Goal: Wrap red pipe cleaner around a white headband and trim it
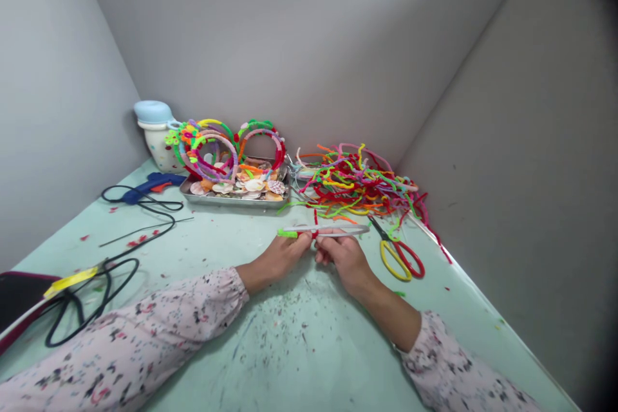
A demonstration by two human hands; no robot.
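A thin grey headband [347, 230] is held up level between my two hands, its left end wrapped in bright green pipe cleaner [288, 233]. Beside the green wrap, red pipe cleaner [315, 217] goes round the band, with one end sticking up. My left hand [284, 256] is closed on the band at the green and red wraps. My right hand [345, 259] has its fingers pinched at the red pipe cleaner, close to my left fingertips; the fingers partly hide the band.
Behind stand a metal tray [236, 202] with shells and wrapped headbands, a lidded cup [157, 135] and a pipe cleaner pile [357, 183]. Scissors [403, 261] lie right; a blue glue gun [145, 188] and black cable [109, 290] lie left.
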